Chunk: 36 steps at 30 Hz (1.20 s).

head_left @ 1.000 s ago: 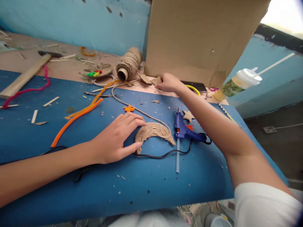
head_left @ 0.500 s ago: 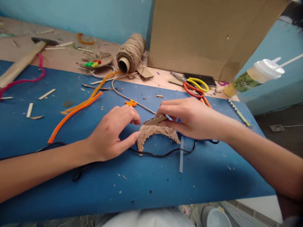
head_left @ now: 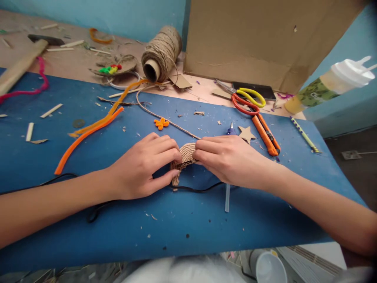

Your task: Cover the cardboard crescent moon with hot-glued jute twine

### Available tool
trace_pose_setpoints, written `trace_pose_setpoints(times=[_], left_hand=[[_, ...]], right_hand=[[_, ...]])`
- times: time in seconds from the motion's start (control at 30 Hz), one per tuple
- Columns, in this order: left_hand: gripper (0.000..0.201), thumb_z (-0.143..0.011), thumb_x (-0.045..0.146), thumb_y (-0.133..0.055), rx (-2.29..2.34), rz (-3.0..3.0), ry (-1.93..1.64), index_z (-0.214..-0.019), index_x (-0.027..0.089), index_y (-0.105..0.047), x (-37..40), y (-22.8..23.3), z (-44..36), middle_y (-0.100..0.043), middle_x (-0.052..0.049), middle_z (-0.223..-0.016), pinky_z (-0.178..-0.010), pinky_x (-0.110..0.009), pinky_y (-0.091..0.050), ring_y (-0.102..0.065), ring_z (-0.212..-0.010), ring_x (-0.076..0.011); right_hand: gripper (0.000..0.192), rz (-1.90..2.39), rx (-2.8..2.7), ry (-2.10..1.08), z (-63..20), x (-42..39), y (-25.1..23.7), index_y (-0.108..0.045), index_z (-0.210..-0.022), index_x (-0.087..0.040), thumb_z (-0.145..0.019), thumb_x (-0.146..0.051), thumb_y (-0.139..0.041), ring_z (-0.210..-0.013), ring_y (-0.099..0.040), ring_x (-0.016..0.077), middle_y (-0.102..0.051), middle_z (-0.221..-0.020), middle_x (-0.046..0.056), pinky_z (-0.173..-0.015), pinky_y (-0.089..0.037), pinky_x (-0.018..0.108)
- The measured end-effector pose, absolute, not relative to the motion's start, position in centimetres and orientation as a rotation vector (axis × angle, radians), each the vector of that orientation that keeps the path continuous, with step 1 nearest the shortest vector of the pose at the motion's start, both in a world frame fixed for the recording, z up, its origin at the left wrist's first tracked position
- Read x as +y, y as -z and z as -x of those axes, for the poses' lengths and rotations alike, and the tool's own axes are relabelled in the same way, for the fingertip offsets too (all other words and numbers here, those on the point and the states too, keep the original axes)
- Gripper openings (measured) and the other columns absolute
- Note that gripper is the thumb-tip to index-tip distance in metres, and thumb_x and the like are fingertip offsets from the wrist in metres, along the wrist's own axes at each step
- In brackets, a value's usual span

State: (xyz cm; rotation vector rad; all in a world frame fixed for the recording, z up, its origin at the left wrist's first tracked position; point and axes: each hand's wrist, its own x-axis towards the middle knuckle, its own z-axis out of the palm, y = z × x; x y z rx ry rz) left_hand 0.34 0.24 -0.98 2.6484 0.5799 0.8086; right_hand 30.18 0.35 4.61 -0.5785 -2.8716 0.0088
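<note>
A twine-wrapped arch (head_left: 185, 156) lies on the blue table (head_left: 176, 224), with a twine strand running from it back to the twine spool (head_left: 161, 55). My left hand (head_left: 144, 167) presses on the arch's left end, fingers flat. My right hand (head_left: 228, 159) covers the arch's right half, fingertips meeting the left hand's. A small cardboard piece seen earlier in the right hand is hidden now. The blue glue gun (head_left: 231, 129) shows only its tip behind my right hand, and its glue stick (head_left: 227, 198) pokes out below.
Scissors with red and yellow handles (head_left: 246, 100) and an orange utility knife (head_left: 265, 135) lie at the right rear. A cardboard star (head_left: 246, 133), orange pipe cleaners (head_left: 88, 131), a small orange flower (head_left: 161, 123), a large cardboard sheet (head_left: 250, 39) and a lidded cup (head_left: 330, 86) surround the work area.
My right hand came back from the rear of the table with a cardboard piece and settled onto the arch's right half. The left hand stayed on the arch.
</note>
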Motion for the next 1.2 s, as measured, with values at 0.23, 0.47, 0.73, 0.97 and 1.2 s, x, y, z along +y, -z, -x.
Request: trace_pose_setpoints(times=[0.23,0.47,0.73,0.97,1.2], left_hand=[[0.005,-0.121,0.024,-0.061,0.675,-2.532,-0.819,-0.125,0.024,-0.064,0.2,1.2,-0.2,-0.077,-0.001,-0.11,-0.092,-0.039,-0.049,-0.072,-0.097,-0.0221],[0.006,-0.117,0.023,-0.061,0.696,-2.458,-0.815,-0.121,0.025,-0.065,0.1,0.9,-0.1,-0.078,-0.003,-0.107,-0.09,-0.043,-0.053,-0.072,-0.094,-0.0236],[0.005,-0.116,0.023,-0.06,0.705,-2.479,-0.769,-0.117,0.024,-0.065,0.3,0.5,-0.4,-0.078,-0.003,-0.105,-0.089,-0.041,-0.054,-0.073,-0.093,-0.0234],[0.006,-0.116,0.022,-0.06,0.717,-2.491,-0.753,-0.117,0.023,-0.066,0.4,-0.1,-0.5,-0.078,-0.003,-0.105,-0.09,-0.039,-0.054,-0.074,-0.093,-0.0231],[0.007,-0.116,0.022,-0.06,0.692,-2.495,-0.777,-0.117,0.023,-0.067,0.3,0.4,-0.4,-0.079,-0.004,-0.106,-0.091,-0.04,-0.056,-0.075,-0.095,-0.0241]], right_hand=[[0.029,0.69,-2.812,-0.11,-31.3,0.8,-5.0,-0.075,-0.113,-0.014,-0.129,-0.022,-0.052,-0.085,-0.058,0.0208,-0.071,-0.102,0.006,-0.079,-0.044,0.034],[0.032,0.763,-2.961,0.012,-30.9,0.8,-5.6,-0.076,-0.11,-0.017,-0.129,-0.025,-0.052,-0.09,-0.057,0.0232,-0.07,-0.097,0.006,-0.083,-0.04,0.038],[0.029,0.709,-2.966,-0.02,-30.6,0.7,-5.0,-0.073,-0.105,-0.017,-0.126,-0.017,-0.052,-0.085,-0.054,0.0224,-0.068,-0.096,0.006,-0.083,-0.042,0.036],[0.034,0.839,-2.875,-0.046,-31.6,0.6,-6.6,-0.073,-0.112,-0.019,-0.129,-0.029,-0.045,-0.087,-0.061,0.0224,-0.074,-0.104,0.008,-0.08,-0.04,0.038],[0.028,0.873,-2.904,0.096,-32.8,-0.6,-7.4,-0.065,-0.102,-0.022,-0.124,-0.026,-0.049,-0.083,-0.06,0.0235,-0.073,-0.096,0.007,-0.077,-0.038,0.041]])
